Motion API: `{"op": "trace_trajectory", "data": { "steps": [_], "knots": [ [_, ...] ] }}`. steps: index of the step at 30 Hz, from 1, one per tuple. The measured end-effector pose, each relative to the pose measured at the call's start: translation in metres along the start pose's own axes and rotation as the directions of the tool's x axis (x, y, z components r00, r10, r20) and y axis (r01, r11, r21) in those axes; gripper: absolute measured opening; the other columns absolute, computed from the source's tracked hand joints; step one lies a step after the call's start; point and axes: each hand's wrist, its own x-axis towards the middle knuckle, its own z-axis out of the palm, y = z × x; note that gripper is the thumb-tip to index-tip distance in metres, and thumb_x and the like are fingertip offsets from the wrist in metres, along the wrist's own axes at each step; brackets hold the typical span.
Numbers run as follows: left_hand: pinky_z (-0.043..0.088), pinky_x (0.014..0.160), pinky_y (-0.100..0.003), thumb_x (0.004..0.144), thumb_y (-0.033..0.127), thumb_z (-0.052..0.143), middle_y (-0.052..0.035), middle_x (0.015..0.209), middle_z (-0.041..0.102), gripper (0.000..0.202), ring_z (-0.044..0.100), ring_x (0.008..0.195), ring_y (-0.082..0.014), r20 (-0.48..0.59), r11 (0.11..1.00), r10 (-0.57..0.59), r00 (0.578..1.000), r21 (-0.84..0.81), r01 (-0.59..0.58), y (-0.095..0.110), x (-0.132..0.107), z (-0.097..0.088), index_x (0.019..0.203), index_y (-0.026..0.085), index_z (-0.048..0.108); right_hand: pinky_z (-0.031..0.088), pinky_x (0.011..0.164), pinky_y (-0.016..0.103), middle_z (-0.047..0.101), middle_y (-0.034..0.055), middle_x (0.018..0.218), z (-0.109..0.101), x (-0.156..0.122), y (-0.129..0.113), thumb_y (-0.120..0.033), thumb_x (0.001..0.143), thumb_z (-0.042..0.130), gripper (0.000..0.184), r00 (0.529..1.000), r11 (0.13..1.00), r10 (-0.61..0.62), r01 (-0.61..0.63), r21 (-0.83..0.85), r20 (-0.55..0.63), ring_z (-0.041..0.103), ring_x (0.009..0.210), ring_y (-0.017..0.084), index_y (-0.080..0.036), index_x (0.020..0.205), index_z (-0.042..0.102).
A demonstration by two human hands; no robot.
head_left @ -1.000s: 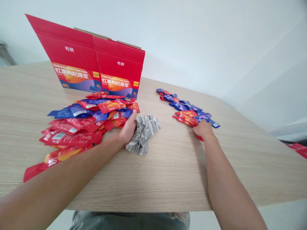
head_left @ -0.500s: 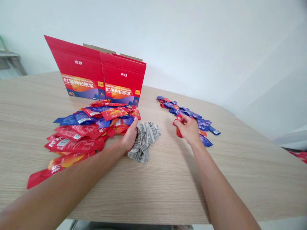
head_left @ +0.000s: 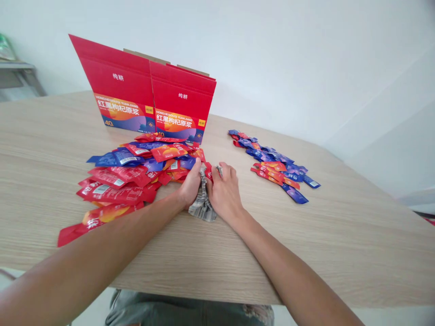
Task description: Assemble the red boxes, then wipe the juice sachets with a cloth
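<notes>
A grey-and-white striped cloth (head_left: pixel 203 204) is bunched between my two hands on the table. My left hand (head_left: pixel 190 184) grips its left side, against the right edge of a pile of red and blue sachets (head_left: pixel 117 183). My right hand (head_left: pixel 224 192) curls its fingers over the cloth's right side. A bit of a red sachet (head_left: pixel 208 170) shows between the hands; most of it is hidden, and I cannot tell which hand has it. To the right, red and orange sachets (head_left: pixel 272 172) lie over a slanting row of blue sachets (head_left: pixel 267 154).
Behind the pile stands a red carton (head_left: pixel 132 86) with its flaps up. The pale wood table (head_left: pixel 326 235) has its front edge close to my lap. A white wall (head_left: pixel 272 59) rises behind it. Another grey table (head_left: pixel 16 68) stands at far left.
My right hand has left the sachet row and come left to the cloth, beside my left hand. The red sachet it held lies on the row. The cloth is now squeezed narrower.
</notes>
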Motion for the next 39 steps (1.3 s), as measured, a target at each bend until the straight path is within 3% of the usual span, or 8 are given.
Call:
{"op": "trace_trajectory", "data": {
  "steps": [5,13,19,25,30,33,35,39],
  "knots": [
    [0.064,0.11,-0.048,0.114,0.066,0.047,-0.0148,0.12,0.088,0.068,0.086,0.106,-0.0353,0.032,1.0,0.006,0.999,-0.006,-0.006,-0.002,0.004,-0.004,0.15,0.017,0.077,0.057,0.112,0.062,0.067,0.0308,0.149,-0.014,0.0,-0.009,-0.027,0.114,0.046,0.048,0.99,0.996,0.011,0.002,-0.091,0.143,0.063,0.132,0.046,-0.005,0.15,0.07],
    [0.062,0.114,-0.046,0.119,0.058,0.029,-0.01,0.123,0.089,0.068,0.084,0.121,-0.0348,-0.024,0.999,-0.017,1.0,-0.052,0.016,0.002,-0.004,0.007,0.159,0.023,0.072,0.044,0.133,0.063,0.072,0.0316,0.152,-0.006,-0.001,-0.005,-0.007,0.1,0.047,0.055,0.966,0.989,-0.144,0.144,0.017,0.213,0.06,0.154,0.045,-0.001,0.149,0.071],
    [0.062,0.114,-0.049,0.12,0.054,0.032,-0.0103,0.122,0.089,0.065,0.084,0.12,-0.0371,-0.035,0.999,0.031,0.999,-0.042,-0.033,0.001,-0.002,0.006,0.157,0.022,0.074,0.064,0.102,0.056,0.079,0.0297,0.139,-0.026,-0.002,-0.021,-0.006,0.104,0.04,0.059,0.956,0.997,-0.055,0.067,-0.031,0.289,0.079,0.124,0.043,-0.006,0.156,0.068],
    [0.064,0.113,-0.05,0.118,0.065,0.03,-0.0124,0.119,0.089,0.073,0.084,0.118,-0.0384,-0.031,0.999,-0.014,0.999,-0.046,0.012,0.002,0.0,0.003,0.15,0.02,0.078,0.062,0.097,0.048,0.088,0.0125,0.109,-0.042,0.001,-0.019,-0.013,0.102,0.051,0.045,0.984,0.977,-0.039,0.001,0.215,0.175,0.082,0.096,0.033,-0.021,0.13,0.084],
    [0.063,0.113,-0.054,0.118,0.065,0.027,-0.0155,0.119,0.089,0.077,0.083,0.124,-0.0387,0.016,1.0,-0.009,1.0,-0.015,0.009,0.002,-0.002,0.007,0.148,0.015,0.076,0.064,0.078,0.041,0.084,0.0035,0.088,-0.034,0.013,0.01,-0.02,0.096,0.057,0.045,0.956,0.618,0.245,-0.282,0.734,0.161,0.075,0.073,0.025,-0.021,0.134,0.081],
    [0.061,0.116,-0.054,0.119,0.065,0.025,-0.0141,0.127,0.088,0.076,0.082,0.127,-0.0368,0.051,0.999,-0.004,0.999,-0.04,0.006,0.001,-0.002,0.009,0.151,0.018,0.075,0.065,0.078,0.04,0.085,0.0037,0.096,-0.023,0.02,0.022,-0.027,0.097,0.062,0.047,0.909,0.425,0.382,-0.331,0.842,0.165,0.078,0.078,0.025,-0.021,0.142,0.072],
    [0.061,0.116,-0.054,0.119,0.064,0.025,-0.0135,0.129,0.087,0.074,0.082,0.125,-0.036,0.056,0.999,-0.008,0.998,-0.049,0.01,0.001,-0.001,0.008,0.151,0.02,0.075,0.067,0.09,0.042,0.086,0.0086,0.115,-0.014,0.021,0.025,-0.025,0.097,0.063,0.049,0.909,0.497,0.405,-0.31,0.81,0.099,0.081,0.097,0.027,-0.021,0.145,0.067],
    [0.064,0.112,-0.052,0.118,0.066,0.025,-0.0141,0.119,0.089,0.076,0.085,0.115,-0.0356,0.035,0.999,-0.022,0.999,-0.043,0.023,0.002,0.002,0.003,0.145,0.019,0.078,0.056,0.121,0.05,0.073,0.0218,0.149,-0.007,0.017,0.022,-0.014,0.095,0.066,0.038,0.978,0.888,0.195,-0.143,0.437,-0.075,0.069,0.139,0.033,-0.015,0.133,0.074]
  ]
}}
